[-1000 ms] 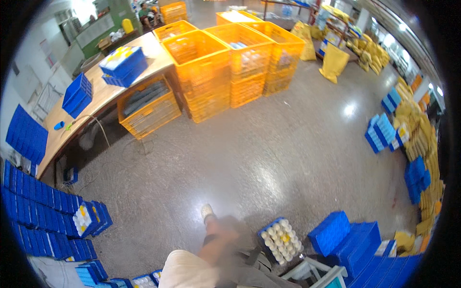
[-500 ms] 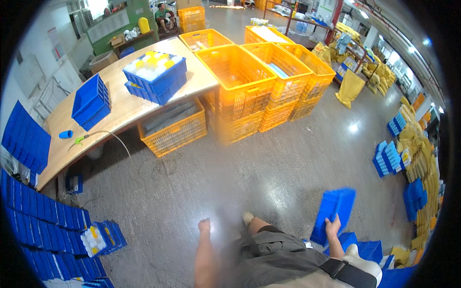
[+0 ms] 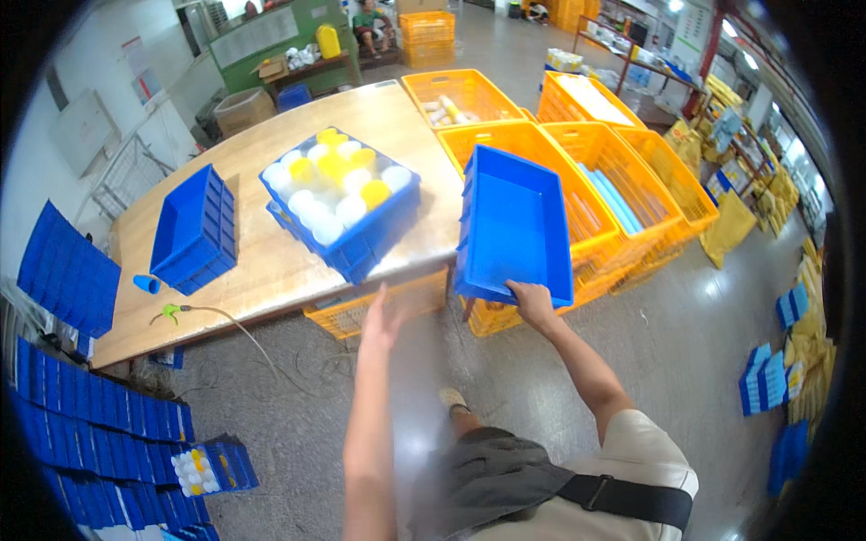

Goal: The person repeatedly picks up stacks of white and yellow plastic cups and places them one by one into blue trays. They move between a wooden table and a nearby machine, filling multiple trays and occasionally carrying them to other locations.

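Observation:
My right hand (image 3: 532, 302) grips the near edge of a shallow blue plastic bin (image 3: 514, 221), tilted so its bare inside faces me. That bin is in front of the yellow crates, just off the table's right end. My left hand (image 3: 382, 320) is raised with its fingers stretched out, holding nothing. Just beyond it, at the table edge, stands a stacked pair of blue bins (image 3: 361, 257). White and yellow round-topped pieces (image 3: 329, 180) fill the upper one. Farther left on the wooden table (image 3: 262, 252) sits another blue bin (image 3: 194, 230) with nothing visible inside.
Stacked yellow crates (image 3: 622, 171) adjoin the table's right end; another crate (image 3: 343, 320) is under it. A blue cup (image 3: 147, 283) and a green air gun (image 3: 170, 312) with a trailing hose lie on the table. Blue bins (image 3: 90, 424) are piled at left. A person (image 3: 373, 27) sits far back.
My right hand has raised the blue bin from beside my right hip, up and leftward to the table's end. My left hand has moved forward and its fingers have opened. The table is closer.

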`<state>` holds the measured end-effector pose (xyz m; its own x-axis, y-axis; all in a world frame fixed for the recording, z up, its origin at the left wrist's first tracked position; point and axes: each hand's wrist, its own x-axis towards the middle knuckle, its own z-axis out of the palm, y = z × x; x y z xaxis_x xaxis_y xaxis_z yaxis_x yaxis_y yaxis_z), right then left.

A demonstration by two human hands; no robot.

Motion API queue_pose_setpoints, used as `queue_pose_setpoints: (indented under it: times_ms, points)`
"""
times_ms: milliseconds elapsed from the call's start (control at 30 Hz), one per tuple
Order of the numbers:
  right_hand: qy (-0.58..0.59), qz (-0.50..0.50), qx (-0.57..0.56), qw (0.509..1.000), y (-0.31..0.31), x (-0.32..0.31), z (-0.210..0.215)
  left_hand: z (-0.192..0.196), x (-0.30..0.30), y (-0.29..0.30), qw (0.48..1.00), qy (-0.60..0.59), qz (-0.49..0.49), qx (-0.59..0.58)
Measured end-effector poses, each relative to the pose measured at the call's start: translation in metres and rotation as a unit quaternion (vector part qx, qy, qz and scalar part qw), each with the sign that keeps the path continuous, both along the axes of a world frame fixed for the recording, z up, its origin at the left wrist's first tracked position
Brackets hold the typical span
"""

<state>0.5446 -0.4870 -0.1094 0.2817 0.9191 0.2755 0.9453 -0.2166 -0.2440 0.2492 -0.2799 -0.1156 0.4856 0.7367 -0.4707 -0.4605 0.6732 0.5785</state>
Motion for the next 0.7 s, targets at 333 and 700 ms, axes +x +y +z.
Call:
queue_pose_setpoints:
  times_ms: [333, 700]
  points:
    - [0.033, 0.140, -0.003, 0.990, 0.160, -0.008, 0.022, 0.116, 0.120, 0.143, 0.923, 0.026, 0.320, -0.212]
    - [0.068, 0.025, 0.279, 0.958, 0.199, -0.096, 0.043, 0.055, -0.076, 0.081, 0.965, -0.148, 0.153, -0.156]
